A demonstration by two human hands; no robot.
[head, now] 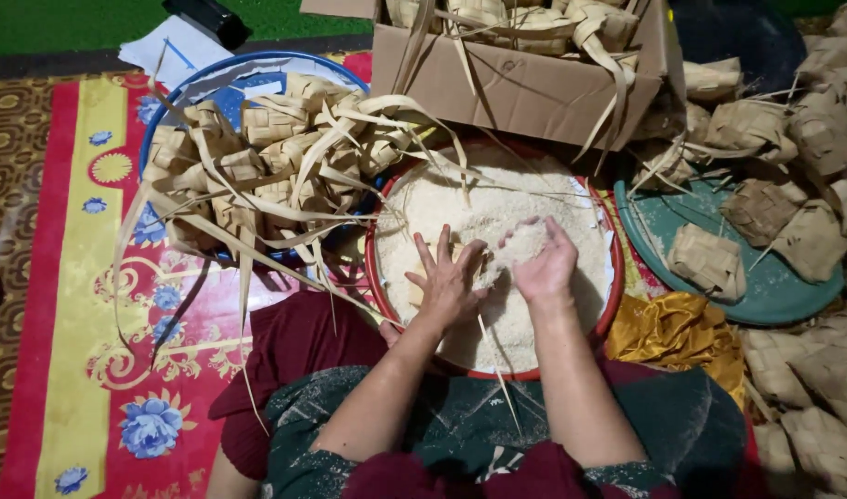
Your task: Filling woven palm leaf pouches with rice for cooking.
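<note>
On the patterned red mat (63, 277), I see the red basin (373, 277) of rice (534, 194). Above it, my left hand (449, 277) grips a woven pouch (422, 277); my right hand (544, 263), cupped on rice, seems mid-filling, needing a steady pour.

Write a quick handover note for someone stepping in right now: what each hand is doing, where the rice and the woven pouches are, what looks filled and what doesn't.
Left hand: spread over a pouch in the rice basin, holding it.
Right hand: cupped around a scoop of rice, beside the left hand.
Empty pouches with long leaf tails: heaped in the blue basin, to the left.
More pouches in the cardboard box ahead.
Plump pouches, apparently filled: on the green tray and piled to the right.
Left: the heap of empties looks unfilled.
</note>
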